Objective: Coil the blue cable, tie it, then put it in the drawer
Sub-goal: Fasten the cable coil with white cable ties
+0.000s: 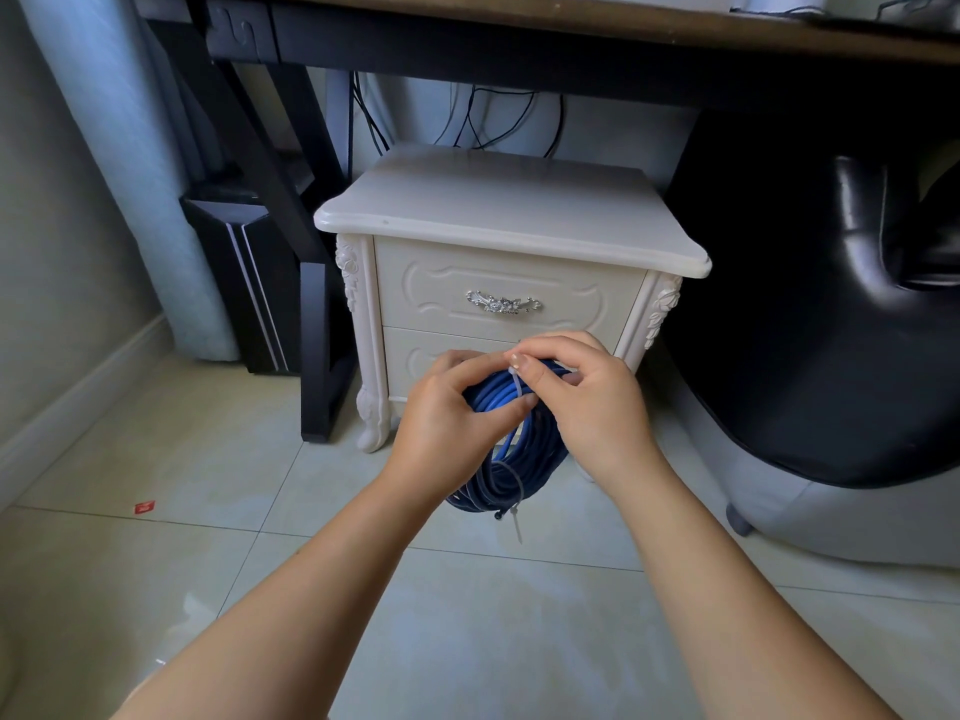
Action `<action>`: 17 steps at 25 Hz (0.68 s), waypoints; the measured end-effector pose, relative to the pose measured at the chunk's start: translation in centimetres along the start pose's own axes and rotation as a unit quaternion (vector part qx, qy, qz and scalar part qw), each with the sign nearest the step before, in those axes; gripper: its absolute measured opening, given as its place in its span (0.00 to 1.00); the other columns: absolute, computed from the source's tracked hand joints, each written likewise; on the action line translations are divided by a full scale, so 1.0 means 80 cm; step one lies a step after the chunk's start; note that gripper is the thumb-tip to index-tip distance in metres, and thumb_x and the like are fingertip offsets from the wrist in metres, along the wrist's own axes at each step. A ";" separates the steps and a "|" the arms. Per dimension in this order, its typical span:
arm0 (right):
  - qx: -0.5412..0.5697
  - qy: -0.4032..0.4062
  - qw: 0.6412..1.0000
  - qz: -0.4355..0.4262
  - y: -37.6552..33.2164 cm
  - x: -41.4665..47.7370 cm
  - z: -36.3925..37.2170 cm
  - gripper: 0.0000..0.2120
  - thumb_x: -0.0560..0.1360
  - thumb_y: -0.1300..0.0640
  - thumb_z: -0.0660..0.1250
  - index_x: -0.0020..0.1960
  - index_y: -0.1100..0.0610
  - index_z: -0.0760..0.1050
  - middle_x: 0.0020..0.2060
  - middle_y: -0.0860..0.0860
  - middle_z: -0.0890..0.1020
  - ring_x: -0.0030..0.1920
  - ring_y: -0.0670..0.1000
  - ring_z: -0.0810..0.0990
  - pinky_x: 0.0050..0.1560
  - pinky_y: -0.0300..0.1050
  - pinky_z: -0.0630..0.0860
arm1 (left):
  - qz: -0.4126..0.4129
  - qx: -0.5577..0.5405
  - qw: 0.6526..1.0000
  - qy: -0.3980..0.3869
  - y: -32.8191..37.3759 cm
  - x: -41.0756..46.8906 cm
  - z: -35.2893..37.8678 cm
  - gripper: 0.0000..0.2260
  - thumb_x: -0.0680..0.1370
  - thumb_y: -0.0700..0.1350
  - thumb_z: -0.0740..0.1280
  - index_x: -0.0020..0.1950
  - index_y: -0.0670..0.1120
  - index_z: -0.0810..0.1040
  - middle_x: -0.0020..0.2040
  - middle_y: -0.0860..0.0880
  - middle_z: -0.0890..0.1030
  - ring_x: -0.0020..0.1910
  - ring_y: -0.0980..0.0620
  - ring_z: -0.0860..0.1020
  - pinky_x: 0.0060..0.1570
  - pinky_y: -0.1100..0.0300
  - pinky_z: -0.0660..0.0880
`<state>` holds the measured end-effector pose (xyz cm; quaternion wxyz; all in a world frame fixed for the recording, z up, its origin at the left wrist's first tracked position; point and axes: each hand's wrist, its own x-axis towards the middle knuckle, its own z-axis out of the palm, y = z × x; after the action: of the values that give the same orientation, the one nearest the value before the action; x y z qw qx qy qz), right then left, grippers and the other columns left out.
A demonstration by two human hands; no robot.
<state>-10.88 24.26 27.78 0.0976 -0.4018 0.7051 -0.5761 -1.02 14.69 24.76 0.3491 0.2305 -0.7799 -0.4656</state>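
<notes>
Blue cable [537, 454] is coiled into a multi-turn loop and held up in front of the nightstand [498, 220], at the level of the lower drawer [415, 356].
Left hand [457, 413]: fingers curled round the top of the coil, gripping the bundle.
Right hand [587, 402]: thumb and fingertips pinch the upper zip tie [519, 384], a white strip wrapped over the strands where both hands meet.
Lower zip tie [517, 491] is looped round the bottom of the coil, with its tail sticking down.
Cannot tell if the bottom of the coil touches the tile floor [493, 641] or hangs just above it.

Both drawers are closed. The top drawer [441, 293] has 1 silver handle [503, 304], and the hands partly cover the lower drawer front.
The nightstand sits under a dark bench [467, 44], with black wires [467, 122] hanging behind it.
Black PC tower [244, 283] stands left of the nightstand, past the bench leg. A black seat [805, 330] is on the right.
1 small red scrap [144, 507] lies on the floor, well apart on the left.
</notes>
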 end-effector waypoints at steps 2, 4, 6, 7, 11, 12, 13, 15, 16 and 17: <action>0.011 0.002 1.000 -0.010 0.000 -0.001 0.001 0.07 0.76 0.60 0.69 0.45 0.49 0.83 0.50 0.44 0.81 0.48 0.36 0.78 0.47 0.27 0.70 | -0.015 -0.022 1.000 -0.002 0.001 0.001 -0.002 0.15 0.72 0.48 0.76 0.56 0.62 0.81 0.53 0.56 0.80 0.53 0.64 0.78 0.52 0.73 0.71; 0.017 0.002 1.000 -0.014 0.000 -0.002 0.003 0.08 0.77 0.61 0.69 0.45 0.49 0.83 0.50 0.43 0.82 0.49 0.36 0.78 0.47 0.27 0.70 | -0.025 -0.040 0.999 -0.002 0.002 0.001 -0.003 0.15 0.72 0.47 0.76 0.54 0.64 0.81 0.53 0.57 0.80 0.53 0.64 0.78 0.52 0.74 0.71; 0.026 -0.009 1.000 -0.008 -0.002 -0.004 0.006 0.07 0.77 0.60 0.69 0.47 0.49 0.83 0.51 0.42 0.82 0.49 0.36 0.78 0.49 0.28 0.71 | -0.031 -0.049 0.998 -0.004 0.002 0.001 -0.003 0.15 0.72 0.48 0.76 0.55 0.62 0.82 0.53 0.56 0.81 0.53 0.64 0.78 0.53 0.71 0.72; 0.012 -0.006 1.000 -0.011 -0.002 -0.003 0.006 0.07 0.77 0.58 0.69 0.49 0.48 0.83 0.52 0.42 0.81 0.52 0.36 0.77 0.52 0.29 0.71 | -0.038 -0.058 0.998 -0.007 0.001 0.001 -0.004 0.15 0.72 0.48 0.76 0.56 0.60 0.82 0.53 0.56 0.82 0.53 0.63 0.79 0.55 0.67 0.74; -0.106 -0.012 0.991 0.085 0.010 0.012 -0.015 0.29 0.72 0.43 0.72 0.71 0.37 0.65 0.65 0.42 0.72 0.68 0.44 0.67 0.65 0.42 0.65 | -0.125 -0.155 0.980 0.029 0.001 0.006 -0.011 0.14 0.72 0.46 0.77 0.55 0.57 0.83 0.52 0.56 0.84 0.51 0.55 0.82 0.59 0.51 0.78; -0.079 -0.055 0.982 0.162 0.016 0.015 -0.018 0.37 0.70 0.40 0.73 0.73 0.35 0.59 0.65 0.42 0.71 0.67 0.45 0.69 0.64 0.43 0.66 | -0.150 -0.183 0.970 0.047 0.001 0.008 -0.014 0.14 0.72 0.45 0.76 0.55 0.57 0.83 0.51 0.53 0.85 0.50 0.51 0.83 0.58 0.49 0.78; -0.039 -0.098 0.969 0.223 0.025 0.016 -0.017 0.42 0.67 0.39 0.75 0.74 0.35 0.57 0.65 0.41 0.72 0.64 0.46 0.73 0.62 0.45 0.69 | -0.172 -0.212 0.960 0.062 0.000 0.011 -0.017 0.14 0.72 0.44 0.76 0.56 0.56 0.83 0.50 0.50 0.85 0.50 0.47 0.83 0.57 0.48 0.79; 0.022 -0.100 0.965 0.243 0.045 0.020 -0.008 0.39 0.66 0.45 0.78 0.71 0.36 0.64 0.58 0.44 0.81 0.56 0.49 0.82 0.60 0.52 0.77 | -0.207 -0.260 0.939 0.085 -0.004 0.019 -0.023 0.15 0.73 0.43 0.75 0.59 0.53 0.82 0.50 0.47 0.86 0.52 0.43 0.83 0.56 0.47 0.80; 0.033 -0.065 0.972 0.222 0.052 0.025 -0.003 0.31 0.67 0.51 0.78 0.65 0.35 0.70 0.53 0.46 0.83 0.52 0.50 0.84 0.58 0.55 0.79 | -0.217 -0.273 0.933 0.084 -0.006 0.023 -0.026 0.17 0.73 0.44 0.76 0.61 0.52 0.81 0.50 0.46 0.86 0.53 0.43 0.83 0.57 0.48 0.79; 0.036 -0.035 0.979 0.196 0.054 0.030 0.001 0.25 0.68 0.55 0.77 0.58 0.33 0.74 0.50 0.47 0.85 0.49 0.51 0.85 0.56 0.57 0.80 | -0.222 -0.271 0.934 0.071 -0.011 0.026 -0.030 0.19 0.72 0.46 0.76 0.62 0.52 0.80 0.51 0.47 0.86 0.53 0.45 0.83 0.58 0.47 0.79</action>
<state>-14.41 22.63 24.71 0.2477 -0.2713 0.7450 -0.5568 -0.55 11.51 25.48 0.3408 0.3270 -0.5259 -0.7073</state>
